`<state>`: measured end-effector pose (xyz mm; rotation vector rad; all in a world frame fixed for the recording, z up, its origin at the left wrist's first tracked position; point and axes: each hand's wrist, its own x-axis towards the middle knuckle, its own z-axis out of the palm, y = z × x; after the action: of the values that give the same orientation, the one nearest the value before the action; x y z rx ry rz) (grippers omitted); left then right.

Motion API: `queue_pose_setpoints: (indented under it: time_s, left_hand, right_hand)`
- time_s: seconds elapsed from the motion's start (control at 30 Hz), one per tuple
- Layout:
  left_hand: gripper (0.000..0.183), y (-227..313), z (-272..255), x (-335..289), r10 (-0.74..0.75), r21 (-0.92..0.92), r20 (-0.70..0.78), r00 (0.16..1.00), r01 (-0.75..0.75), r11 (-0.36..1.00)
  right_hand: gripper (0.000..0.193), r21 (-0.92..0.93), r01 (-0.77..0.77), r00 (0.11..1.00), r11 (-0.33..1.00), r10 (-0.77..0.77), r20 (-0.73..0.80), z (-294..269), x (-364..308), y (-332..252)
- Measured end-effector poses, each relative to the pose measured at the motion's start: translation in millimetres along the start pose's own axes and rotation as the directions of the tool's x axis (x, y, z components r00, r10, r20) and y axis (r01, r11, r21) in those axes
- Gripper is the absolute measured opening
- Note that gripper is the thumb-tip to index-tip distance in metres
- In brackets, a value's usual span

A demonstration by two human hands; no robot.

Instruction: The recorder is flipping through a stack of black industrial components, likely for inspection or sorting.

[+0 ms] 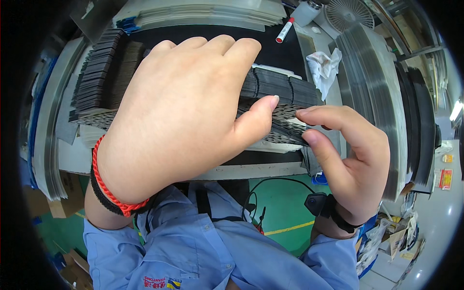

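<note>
My left hand [179, 111] is large in the foreground, its back toward me and its fingers bent over with their tips hidden. Its thumb lies in front of a bundle of thin black perforated strips [280, 131], and whatever is under the palm is covered. To the right, my right hand [355, 154] has thumb and index finger bent toward each other at the right end of those strips. Just behind, a row of black stacked pieces [278, 87] has dark bands across it. Another stack of black pieces [96, 72] stands left of my left hand.
Tall stacks of thin sheets stand at the left [55, 121] and right [374, 96]. More sheets [203, 14] lie at the back. A red-capped marker [285, 30], a white bottle [306, 12], a fan [349, 14] and a crumpled white cloth [325, 70] are at the back right.
</note>
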<state>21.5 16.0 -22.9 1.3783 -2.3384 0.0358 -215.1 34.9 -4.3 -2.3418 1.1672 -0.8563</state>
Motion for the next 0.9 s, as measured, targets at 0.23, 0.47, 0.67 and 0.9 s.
queue_pose_setpoints:
  time_s: [0.23,0.47,0.67,0.9]
  left_hand:
    - [0.051,0.2,1.9,-1.8,-0.005,0.015,-0.019,1.0,0.005,1.0]
    - [0.052,1.5,-0.5,-1.4,-0.005,0.007,0.008,1.0,0.005,1.0]
    - [0.053,0.8,0.4,-1.6,0.002,0.005,-0.007,1.0,-0.002,1.0]
    - [0.052,0.9,-0.3,-0.5,-0.005,0.019,0.007,1.0,0.005,1.0]
  right_hand:
    - [0.018,0.297,-0.255,0.967,0.92,0.237,0.093,-5.0,7.2,-1.2]
    - [0.018,0.459,-0.408,0.912,0.789,0.329,0.246,-11.9,19.3,18.1]
    - [0.02,0.356,-0.213,0.977,0.91,0.192,0.093,-2.9,18.5,16.3]
    - [0.024,-0.002,0.151,0.989,0.989,-0.151,0.005,3.7,15.9,20.6]
